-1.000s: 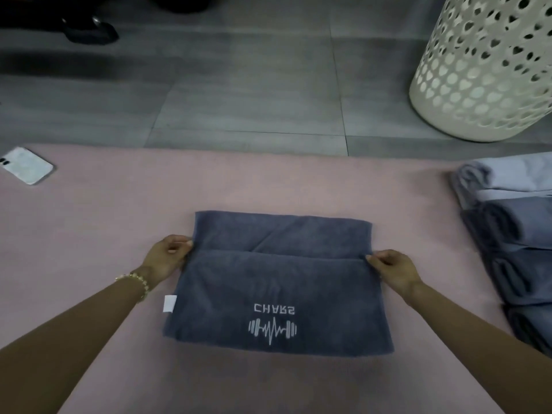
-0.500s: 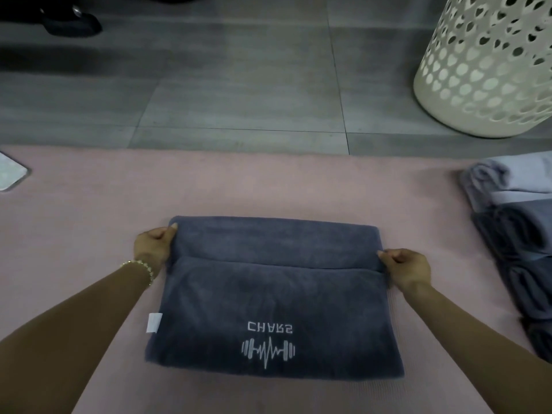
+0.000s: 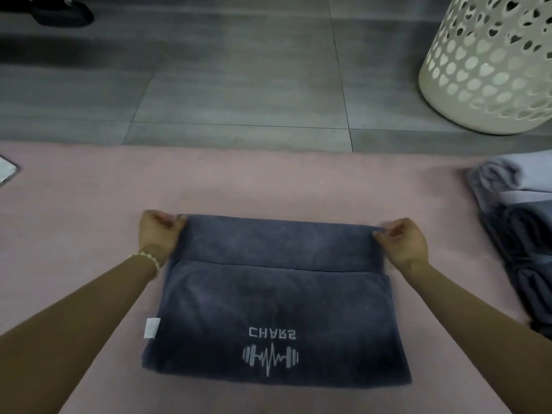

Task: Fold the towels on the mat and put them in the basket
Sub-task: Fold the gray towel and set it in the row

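A dark grey towel [image 3: 274,306] with a white "CHARS" logo lies flat on the pink mat [image 3: 89,222], its far part folded over toward me. My left hand [image 3: 158,231] pinches the towel's far left corner. My right hand [image 3: 401,242] pinches the far right corner. Both hands sit at the far fold edge. The white perforated basket [image 3: 490,64] stands on the floor at the upper right, beyond the mat.
A pile of grey and dark towels [image 3: 519,234] lies on the mat at the right edge. A white phone [image 3: 6,171] rests at the mat's left edge. Grey floor tiles stretch beyond the mat, with a dark shoe [image 3: 59,10] at top left.
Both hands have slid from the fold line at the towel's sides up to its far corners. The view has shifted, so the phone is nearly out of frame.
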Available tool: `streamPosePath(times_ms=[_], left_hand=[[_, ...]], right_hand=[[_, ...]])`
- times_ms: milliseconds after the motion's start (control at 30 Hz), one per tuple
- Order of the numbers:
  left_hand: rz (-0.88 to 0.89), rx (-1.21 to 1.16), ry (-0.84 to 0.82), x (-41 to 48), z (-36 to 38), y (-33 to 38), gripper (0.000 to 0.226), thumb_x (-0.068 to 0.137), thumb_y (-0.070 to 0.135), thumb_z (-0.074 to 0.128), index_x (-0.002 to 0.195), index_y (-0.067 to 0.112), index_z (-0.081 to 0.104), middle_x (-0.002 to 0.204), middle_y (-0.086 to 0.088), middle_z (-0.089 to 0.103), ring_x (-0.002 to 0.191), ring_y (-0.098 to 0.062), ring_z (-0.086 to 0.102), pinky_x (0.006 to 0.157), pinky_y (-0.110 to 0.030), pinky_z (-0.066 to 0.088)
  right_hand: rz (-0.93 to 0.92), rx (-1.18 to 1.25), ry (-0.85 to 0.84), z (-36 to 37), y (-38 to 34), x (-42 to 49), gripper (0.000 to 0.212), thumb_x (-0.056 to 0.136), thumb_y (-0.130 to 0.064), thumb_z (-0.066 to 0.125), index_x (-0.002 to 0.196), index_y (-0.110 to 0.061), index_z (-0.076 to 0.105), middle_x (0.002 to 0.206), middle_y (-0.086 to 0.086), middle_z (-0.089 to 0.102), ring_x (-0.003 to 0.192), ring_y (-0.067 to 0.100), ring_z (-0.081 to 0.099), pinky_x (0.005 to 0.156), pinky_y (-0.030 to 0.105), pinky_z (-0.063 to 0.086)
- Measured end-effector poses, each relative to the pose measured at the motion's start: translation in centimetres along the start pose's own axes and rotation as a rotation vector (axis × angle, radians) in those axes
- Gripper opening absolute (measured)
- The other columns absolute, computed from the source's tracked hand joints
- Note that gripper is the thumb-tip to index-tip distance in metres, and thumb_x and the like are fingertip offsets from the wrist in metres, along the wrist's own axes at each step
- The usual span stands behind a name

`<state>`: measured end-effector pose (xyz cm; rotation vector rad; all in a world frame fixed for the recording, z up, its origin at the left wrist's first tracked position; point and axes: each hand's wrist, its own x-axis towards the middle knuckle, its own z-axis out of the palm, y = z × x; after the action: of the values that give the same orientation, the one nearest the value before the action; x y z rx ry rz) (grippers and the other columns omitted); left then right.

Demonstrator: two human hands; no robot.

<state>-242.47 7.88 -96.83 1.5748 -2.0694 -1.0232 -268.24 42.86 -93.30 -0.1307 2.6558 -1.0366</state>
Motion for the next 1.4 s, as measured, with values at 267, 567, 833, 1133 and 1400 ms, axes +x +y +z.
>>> streamPosePath(times_ms=[267, 567, 833, 1133, 1400], left_hand=[[0.604, 0.639, -0.871, -5.3, -2.5, 1.6, 0.069, 0.051, 0.085, 0.055, 0.093, 0.031, 0.052, 0.093, 0.013, 0.058, 0.088, -0.007, 0.056, 0.079, -0.018, 0.043], [0.000, 0.410, -1.184, -6.0, -8.5, 3.7, 0.031, 0.064, 0.030, 0.084, 0.090, 0.017, 0.072, 0.090, 0.008, 0.071, 0.085, 0.000, 0.065, 0.073, -0.011, 0.046], [-0.248, -0.513, -0.887, -5.3, -8.3, 3.6, 0.040, 0.082, 0.026, 0.070, 0.118, 0.009, 0.063, 0.118, -0.008, 0.065, 0.103, -0.020, 0.065, 0.084, -0.027, 0.054], [-0.197, -0.166, -0.344, -6.4, -2.4, 1.4, 0.022, 0.088, 0.032, 0.063, 0.082, 0.010, 0.062, 0.080, -0.004, 0.057, 0.076, -0.017, 0.050, 0.060, -0.023, 0.043], [-0.075, -0.410, -0.197, -7.3, -2.3, 0.8, 0.014, 0.095, 0.022, 0.055, 0.083, 0.013, 0.057, 0.081, -0.006, 0.053, 0.078, -0.018, 0.047, 0.069, -0.026, 0.043]], right_hand=[[-0.310, -0.305, -0.753, 0.3, 1.1, -4.9, 0.031, 0.075, -0.048, 0.073, 0.086, -0.023, 0.060, 0.092, -0.008, 0.063, 0.086, 0.008, 0.059, 0.078, 0.020, 0.047], [-0.006, 0.085, -1.042, -5.0, 1.1, -5.0, 0.034, 0.056, -0.027, 0.090, 0.076, -0.015, 0.065, 0.085, 0.002, 0.069, 0.084, 0.015, 0.066, 0.071, 0.023, 0.051], [0.165, 0.545, -0.731, -4.6, -0.2, -3.0, 0.077, 0.036, -0.037, 0.095, 0.103, -0.012, 0.066, 0.103, 0.009, 0.069, 0.087, 0.019, 0.068, 0.068, 0.022, 0.057], [0.190, 0.381, -0.164, 0.5, 1.5, -4.8, 0.018, 0.086, -0.019, 0.067, 0.093, -0.003, 0.064, 0.093, 0.009, 0.063, 0.084, 0.024, 0.058, 0.065, 0.022, 0.049], [0.033, 0.361, -0.066, 0.9, 0.1, -3.6, 0.015, 0.088, -0.016, 0.065, 0.090, -0.001, 0.064, 0.084, 0.008, 0.063, 0.074, 0.018, 0.055, 0.058, 0.015, 0.049]])
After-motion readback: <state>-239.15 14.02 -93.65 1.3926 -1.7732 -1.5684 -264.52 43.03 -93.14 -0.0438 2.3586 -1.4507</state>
